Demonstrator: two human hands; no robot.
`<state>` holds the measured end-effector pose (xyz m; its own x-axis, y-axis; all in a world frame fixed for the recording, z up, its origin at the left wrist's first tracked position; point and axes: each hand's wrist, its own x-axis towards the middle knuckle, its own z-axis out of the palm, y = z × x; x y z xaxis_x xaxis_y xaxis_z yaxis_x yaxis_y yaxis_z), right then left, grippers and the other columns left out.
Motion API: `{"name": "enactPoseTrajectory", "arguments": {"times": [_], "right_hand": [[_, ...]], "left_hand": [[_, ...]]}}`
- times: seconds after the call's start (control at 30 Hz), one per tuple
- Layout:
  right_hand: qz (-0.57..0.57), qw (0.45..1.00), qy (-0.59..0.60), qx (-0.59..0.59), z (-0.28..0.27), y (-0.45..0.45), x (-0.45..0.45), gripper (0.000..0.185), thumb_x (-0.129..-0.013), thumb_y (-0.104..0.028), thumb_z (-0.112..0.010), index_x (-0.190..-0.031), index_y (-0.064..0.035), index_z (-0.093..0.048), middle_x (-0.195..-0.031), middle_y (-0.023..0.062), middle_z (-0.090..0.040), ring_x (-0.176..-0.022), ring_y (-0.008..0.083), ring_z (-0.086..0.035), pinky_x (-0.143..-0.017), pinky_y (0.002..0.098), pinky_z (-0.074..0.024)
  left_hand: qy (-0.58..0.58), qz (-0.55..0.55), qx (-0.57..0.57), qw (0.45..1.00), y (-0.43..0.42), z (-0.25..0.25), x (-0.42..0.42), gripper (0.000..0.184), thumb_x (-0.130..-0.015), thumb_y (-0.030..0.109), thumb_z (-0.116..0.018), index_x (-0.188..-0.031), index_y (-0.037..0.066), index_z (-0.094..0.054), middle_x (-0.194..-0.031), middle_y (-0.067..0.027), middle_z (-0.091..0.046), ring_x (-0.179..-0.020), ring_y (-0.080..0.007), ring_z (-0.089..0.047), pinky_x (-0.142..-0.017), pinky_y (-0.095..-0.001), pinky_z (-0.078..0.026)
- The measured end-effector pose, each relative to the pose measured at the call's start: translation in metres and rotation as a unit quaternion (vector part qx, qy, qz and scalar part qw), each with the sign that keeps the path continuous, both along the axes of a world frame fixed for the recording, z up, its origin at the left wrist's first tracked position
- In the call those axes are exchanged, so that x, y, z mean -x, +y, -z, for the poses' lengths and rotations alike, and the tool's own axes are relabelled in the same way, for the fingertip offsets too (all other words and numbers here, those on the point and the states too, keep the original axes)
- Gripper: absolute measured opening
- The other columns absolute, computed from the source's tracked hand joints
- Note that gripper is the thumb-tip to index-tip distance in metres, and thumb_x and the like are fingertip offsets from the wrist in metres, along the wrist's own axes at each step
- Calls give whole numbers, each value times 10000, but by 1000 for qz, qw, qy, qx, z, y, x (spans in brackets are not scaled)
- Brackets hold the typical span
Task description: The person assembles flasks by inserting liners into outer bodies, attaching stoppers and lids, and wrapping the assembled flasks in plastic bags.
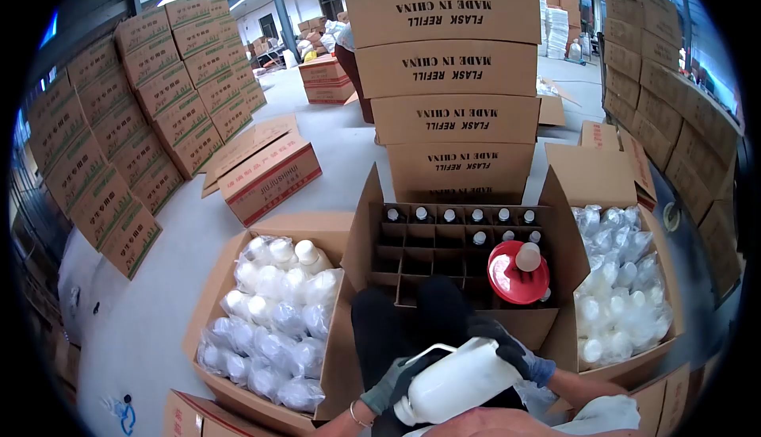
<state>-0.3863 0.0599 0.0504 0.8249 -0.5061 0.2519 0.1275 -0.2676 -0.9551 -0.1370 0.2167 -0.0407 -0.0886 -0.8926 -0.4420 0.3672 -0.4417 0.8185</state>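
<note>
A white jug-shaped flask (461, 383) with a side handle lies tilted across my lap, its neck end pointing down to the left. My left hand (390, 383), in a grey-green glove, is closed around the handle side near the neck. My right hand (519, 360), in a dark glove, grips the other end of the flask. In front of my knees is an open carton (468, 310) with cardboard dividers. Several white-tipped flask refills (449, 216) stand in its back and right compartments. A red round dish (507, 285) with a pale cup-like piece (528, 257) rests over its right side.
Open cartons of plastic-wrapped white flasks stand at my left (269, 318) and right (626, 294). A tall stack of "FLASK REFILL" cartons (452, 120) rises ahead, with a person partly hidden behind it. Carton stacks (182, 80) line both sides.
</note>
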Motion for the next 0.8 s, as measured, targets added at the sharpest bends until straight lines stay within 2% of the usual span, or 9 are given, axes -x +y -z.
{"name": "enactPoseTrajectory", "arguments": {"times": [0.1,0.17,0.23,0.3,0.37,0.5,0.6,0.63,0.8], "right_hand": [[86,918,18,-386,45,-10,-9,577,-919,-491,-526,-1290,-49,-516,-1278,156,-556,-1169,335,-552,-1027,456,-428],[41,794,-18,-606,26,-26,-12,527,-934,-492,-515,-1211,-47,-574,-1125,152,-643,-1024,319,-630,-947,421,-498],[-11,774,-68,-629,47,-49,-5,490,-959,-440,-492,-1229,-38,-565,-1183,164,-616,-1108,318,-589,-985,392,-465],[68,980,-15,-186,18,-36,-10,496,-956,-400,-483,-1280,-28,-526,-1296,158,-530,-1229,288,-481,-1059,381,-365],[74,994,-36,74,-20,-25,-14,508,-957,-357,-474,-1335,-19,-482,-1377,144,-464,-1314,242,-398,-1119,379,-273],[24,935,-69,-346,36,-49,-9,427,-944,-311,-509,-1260,-25,-529,-1256,140,-557,-1180,226,-534,-999,351,-438],[76,974,41,-208,23,-57,-16,396,-942,-240,-525,-1285,-42,-503,-1292,123,-513,-1152,181,-528,-957,335,-465],[78,982,64,-158,10,-53,-20,402,-943,-220,-523,-1302,-43,-489,-1312,121,-493,-1169,171,-508,-972,339,-454],[-54,984,-7,169,-62,-32,-35,447,-955,-319,-501,-1317,-58,-511,-1393,174,-436,-1339,356,-328,-1144,458,-173]], "left_hand": [[-571,23,450,687,-18,-85,14,529,-774,174,-705,-1280,99,-570,-1331,-97,-561,-1257,-276,-504,-1084,-406,-375],[-599,75,473,642,-27,-130,24,436,-702,139,-714,-1131,77,-661,-1281,-135,-589,-1215,-314,-535,-1092,-466,-369],[-568,5,500,653,-39,-97,6,474,-780,163,-686,-1240,82,-609,-1260,-113,-606,-1193,-260,-563,-1066,-415,-406],[-204,-90,250,942,-37,-80,4,381,-867,215,-642,-1208,45,-628,-1112,-109,-677,-1033,-187,-643,-936,-335,-497],[-106,-57,83,989,-45,-71,4,345,-904,196,-612,-1188,0,-633,-1060,-114,-698,-967,-140,-654,-860,-289,-512],[-515,-40,478,711,-52,-103,19,396,-768,68,-638,-1162,39,-658,-1185,-139,-647,-1144,-326,-581,-1094,-435,-369],[-442,-65,477,757,-62,-97,5,408,-779,60,-619,-1186,49,-646,-1177,-125,-658,-1093,-291,-626,-1048,-399,-428],[-289,-94,347,887,-56,-83,2,363,-830,76,-594,-1188,40,-643,-1146,-121,-673,-1025,-229,-659,-949,-342,-500],[-346,-93,262,896,-50,-61,-10,312,-864,102,-602,-1162,25,-650,-1098,-145,-681,-952,-210,-679,-832,-311,-531]]}}
